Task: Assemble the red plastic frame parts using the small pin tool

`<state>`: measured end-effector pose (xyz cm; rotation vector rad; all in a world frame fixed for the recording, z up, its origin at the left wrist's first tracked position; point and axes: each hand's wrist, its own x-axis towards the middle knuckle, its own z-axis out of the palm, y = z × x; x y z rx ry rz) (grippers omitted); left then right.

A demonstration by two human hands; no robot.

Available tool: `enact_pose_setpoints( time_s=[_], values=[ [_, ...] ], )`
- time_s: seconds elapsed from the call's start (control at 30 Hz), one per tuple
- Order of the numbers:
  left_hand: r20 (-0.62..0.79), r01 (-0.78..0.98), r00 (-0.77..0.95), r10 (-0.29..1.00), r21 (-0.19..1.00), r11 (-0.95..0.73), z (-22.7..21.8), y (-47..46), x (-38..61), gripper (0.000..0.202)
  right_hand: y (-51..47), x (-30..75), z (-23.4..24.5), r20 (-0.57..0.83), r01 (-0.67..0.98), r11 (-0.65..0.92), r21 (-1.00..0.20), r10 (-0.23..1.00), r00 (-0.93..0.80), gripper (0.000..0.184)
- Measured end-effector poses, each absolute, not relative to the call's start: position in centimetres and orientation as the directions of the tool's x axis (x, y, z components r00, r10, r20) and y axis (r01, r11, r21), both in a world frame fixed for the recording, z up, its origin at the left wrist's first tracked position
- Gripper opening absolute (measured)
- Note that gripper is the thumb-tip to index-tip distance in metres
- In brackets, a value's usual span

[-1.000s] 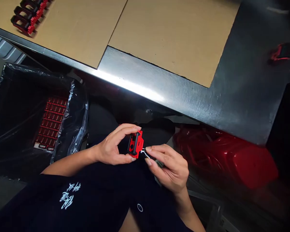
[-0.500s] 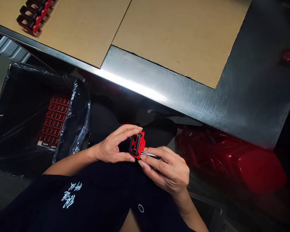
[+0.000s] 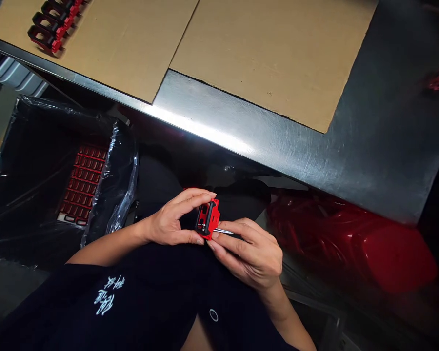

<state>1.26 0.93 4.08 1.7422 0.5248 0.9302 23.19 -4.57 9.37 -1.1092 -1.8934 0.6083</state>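
Head view, writing: white stylised characters on the black shirt [image 3: 104,297] in the person's lap, too stylised to read; no label readable on the red plastic part [image 3: 208,218].
Left hand [image 3: 170,218]: fingers curled over the top of the part and thumb under it, closed in a firm grip.
Right hand [image 3: 249,253]: nearly closed, thumb and fingers pinching a thin metal pin [image 3: 224,231], fingertips just beside the part.
Thin metal pin: its inner end meets the part's right side.
Red plastic part: held upright between both hands above the lap, with a black strip and round holes on its face.
Black plastic-lined bin [image 3: 32,146]: left of the part, holding rows of small red parts [image 3: 82,185].
Steel table [image 3: 241,131]: beyond the part, with cardboard sheets [image 3: 263,58] on top and a row of red-and-black parts [image 3: 49,29] on the cardboard.
Glossy red plastic object [image 3: 351,248]: right of the part, below the table edge.
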Motion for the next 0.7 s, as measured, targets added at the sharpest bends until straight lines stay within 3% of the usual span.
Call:
enact_pose_setpoints(
  time_s=[0.3, 0.7],
  values=[
    [0.372, -0.051, 0.628, 0.684, 0.896, -0.441, 4.3, 1.6, 0.6, 0.09, -4.5, 23.1, 9.5, 0.368, 0.423, 0.485, -0.765, 0.869, -0.331, 0.017],
    [0.365, -0.044, 0.649, 0.668, 0.894, -0.445, 4.9, 2.3, 0.0, 0.09, -4.4, 22.9, 9.6, 0.386, 0.44, 0.543, -0.715, 0.832, -0.4, 0.021]
  ],
)
